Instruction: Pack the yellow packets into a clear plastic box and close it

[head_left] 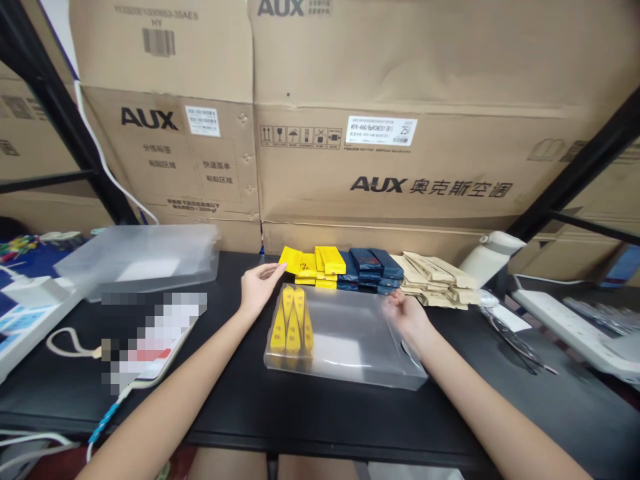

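My left hand (261, 287) pinches the near left corner of a yellow packet (291, 260) at the left end of a pile of yellow packets (327, 260). Closer to me lies a clear plastic box (350, 333). Several yellow packets (291, 320) with red lettering stand on edge inside its left part, packed side by side. With curled fingers, my right hand (407, 317) grips the box at its far right corner; the fingertips are partly blurred. Just beyond the box are dark blue packets (373, 263) and, further right, beige packets (435, 273).
Stacked clear plastic boxes (145, 257) sit at the back left. A phone (165, 337) with a cable lies left of my forearm. On the right are a white bottle (493, 257), glasses (520, 343) and a power strip (575, 333). Large cardboard boxes (310, 180) wall off the back.
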A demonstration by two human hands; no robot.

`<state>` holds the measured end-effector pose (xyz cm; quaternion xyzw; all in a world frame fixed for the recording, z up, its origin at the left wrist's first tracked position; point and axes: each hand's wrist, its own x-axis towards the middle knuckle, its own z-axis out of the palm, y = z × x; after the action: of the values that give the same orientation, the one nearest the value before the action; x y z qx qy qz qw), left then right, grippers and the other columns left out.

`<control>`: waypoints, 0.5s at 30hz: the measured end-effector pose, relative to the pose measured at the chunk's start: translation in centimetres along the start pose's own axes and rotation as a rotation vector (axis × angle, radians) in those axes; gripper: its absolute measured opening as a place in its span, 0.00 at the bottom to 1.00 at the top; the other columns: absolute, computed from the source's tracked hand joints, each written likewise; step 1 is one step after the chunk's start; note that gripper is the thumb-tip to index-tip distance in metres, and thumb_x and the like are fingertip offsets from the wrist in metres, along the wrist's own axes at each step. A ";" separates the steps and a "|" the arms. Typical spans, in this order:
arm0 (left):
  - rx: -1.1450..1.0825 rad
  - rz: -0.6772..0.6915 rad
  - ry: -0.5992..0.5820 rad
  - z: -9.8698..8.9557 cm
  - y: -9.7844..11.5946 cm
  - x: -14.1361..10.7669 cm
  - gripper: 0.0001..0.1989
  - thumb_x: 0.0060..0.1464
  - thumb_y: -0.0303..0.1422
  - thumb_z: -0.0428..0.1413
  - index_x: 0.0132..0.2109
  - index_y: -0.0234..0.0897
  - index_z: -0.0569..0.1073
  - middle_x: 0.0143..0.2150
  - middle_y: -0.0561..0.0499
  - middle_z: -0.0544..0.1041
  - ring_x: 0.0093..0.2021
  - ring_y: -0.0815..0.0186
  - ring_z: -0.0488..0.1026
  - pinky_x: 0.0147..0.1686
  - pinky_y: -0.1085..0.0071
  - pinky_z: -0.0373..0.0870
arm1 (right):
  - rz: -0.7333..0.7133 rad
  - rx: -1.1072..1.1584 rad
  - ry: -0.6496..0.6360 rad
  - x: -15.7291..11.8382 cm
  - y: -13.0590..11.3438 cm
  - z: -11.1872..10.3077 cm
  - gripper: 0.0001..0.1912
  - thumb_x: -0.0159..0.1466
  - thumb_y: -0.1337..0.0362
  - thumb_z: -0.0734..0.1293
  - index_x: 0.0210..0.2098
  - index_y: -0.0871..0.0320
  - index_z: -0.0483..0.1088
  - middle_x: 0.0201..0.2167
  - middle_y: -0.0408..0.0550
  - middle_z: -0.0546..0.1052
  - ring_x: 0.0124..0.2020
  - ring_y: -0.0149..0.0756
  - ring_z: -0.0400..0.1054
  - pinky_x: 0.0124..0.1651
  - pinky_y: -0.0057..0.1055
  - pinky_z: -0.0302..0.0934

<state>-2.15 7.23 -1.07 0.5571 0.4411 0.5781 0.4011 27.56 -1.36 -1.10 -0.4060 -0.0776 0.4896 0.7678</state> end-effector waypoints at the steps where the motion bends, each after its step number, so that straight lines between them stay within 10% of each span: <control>1: -0.037 -0.046 0.049 -0.1 -0.2 0.1 0.17 0.39 0.40 0.65 0.35 0.32 0.79 0.36 0.43 0.80 0.41 0.56 0.77 0.48 0.60 0.71 | 0.035 0.002 0.024 -0.1 -0.1 0.1 0.17 0.49 0.86 0.53 0.22 0.57 0.49 0.15 0.32 0.53 0.11 0.19 0.47 0.12 0.12 0.49; 6: -0.348 -0.328 0.108 -0.8 -0.3 0.7 0.12 0.34 0.29 0.66 0.30 0.31 0.76 0.30 0.46 0.79 0.33 0.63 0.77 0.41 0.65 0.74 | 0.088 0.008 0.070 -0.4 -0.4 0.4 0.17 0.50 0.86 0.53 0.22 0.57 0.49 0.15 0.32 0.53 0.12 0.19 0.48 0.13 0.12 0.51; 15: -0.579 -0.353 0.039 -1.4 1.4 0.9 0.13 0.33 0.26 0.66 0.31 0.34 0.73 0.29 0.52 0.78 0.32 0.69 0.76 0.42 0.70 0.71 | -0.048 -0.027 -0.009 0.3 -0.5 -0.3 0.16 0.49 0.85 0.53 0.22 0.57 0.49 0.14 0.33 0.54 0.11 0.19 0.48 0.14 0.13 0.50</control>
<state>-3.60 7.60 0.51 0.3241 0.3559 0.6115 0.6279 28.21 -1.36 -1.05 -0.4119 -0.0974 0.4720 0.7733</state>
